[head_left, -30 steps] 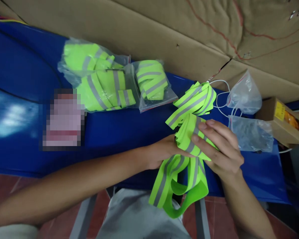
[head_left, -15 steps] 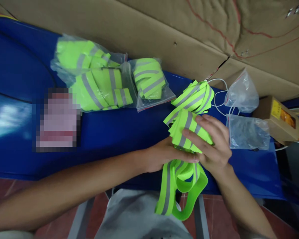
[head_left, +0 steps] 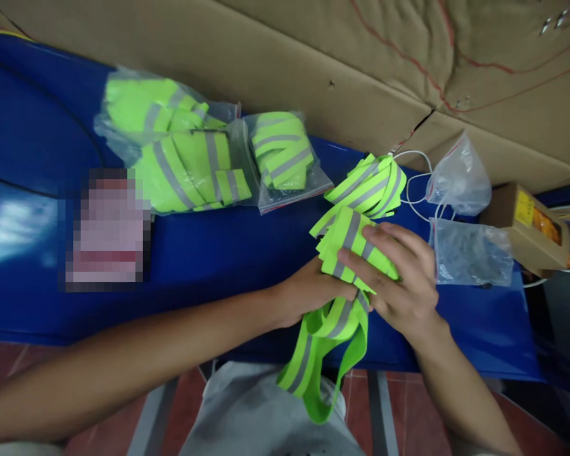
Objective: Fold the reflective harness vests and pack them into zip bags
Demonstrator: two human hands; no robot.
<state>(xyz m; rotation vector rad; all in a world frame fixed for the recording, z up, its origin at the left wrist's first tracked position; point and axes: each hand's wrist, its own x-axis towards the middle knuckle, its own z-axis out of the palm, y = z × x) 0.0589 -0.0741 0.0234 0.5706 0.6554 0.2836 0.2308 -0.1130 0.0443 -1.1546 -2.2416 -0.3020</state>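
Note:
A folded yellow-green strap with grey stripes [head_left: 351, 244] is between my two hands, right of centre. My left hand [head_left: 308, 292] grips it from below and the left, its fingertips partly hidden. Over its right side, my right hand [head_left: 403, 272] wraps its fingers. Loose loops of the strap [head_left: 313, 361] hang below my hands, past the table's front edge. Just beyond the held bundle lies another folded strap bundle [head_left: 373, 183] of the same kind.
Clear bags with similar straps [head_left: 185, 168] [head_left: 285, 152] lie at the back left and centre. Empty clear bags [head_left: 472, 252], white cords [head_left: 415, 199] and a cardboard box [head_left: 527, 228] are on the right of the blue table [head_left: 194, 253]. A blurred-out item [head_left: 107, 231] lies left.
The hanging loops have swung left and look narrower. Both hands and the held bundle have shifted slightly left.

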